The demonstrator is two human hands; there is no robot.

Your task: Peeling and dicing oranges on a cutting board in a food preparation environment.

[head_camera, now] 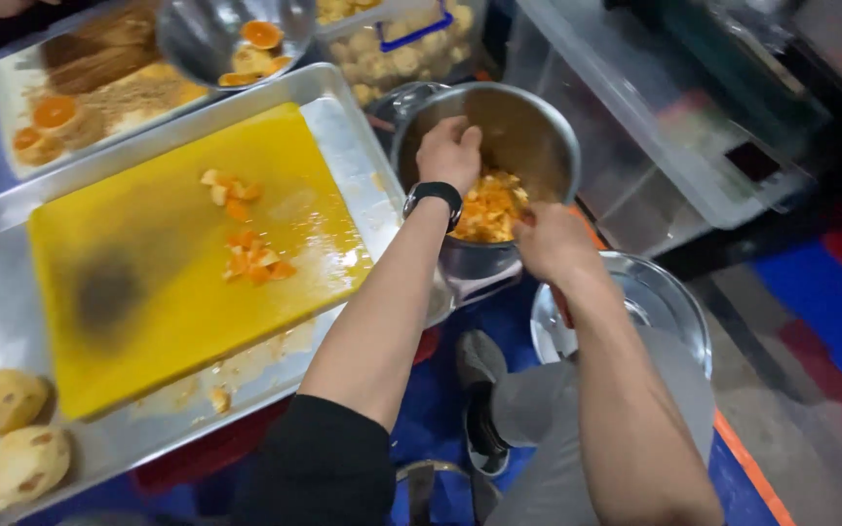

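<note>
A steel pot (538, 127) stands just right of a big metal tray (343, 122) and holds chopped orange fruit pieces (489, 206). My left hand (448, 151), with a black watch on the wrist, reaches down into the pot with its fingers curled; what it grips is hidden. At the pot's near rim my right hand (550, 239) has its fingers closed against the edge, beside the fruit. On the tray lies a yellow cutting board (148, 263) with a few orange pieces (250, 255) left on it.
Two peeled pale fruits (7, 429) lie at the tray's near left corner. A steel lid (655, 302) rests by my knee. Behind are a steel bowl (197, 39) with fruit pieces, a tray of peels (80, 93), and clear plastic bins (635, 117).
</note>
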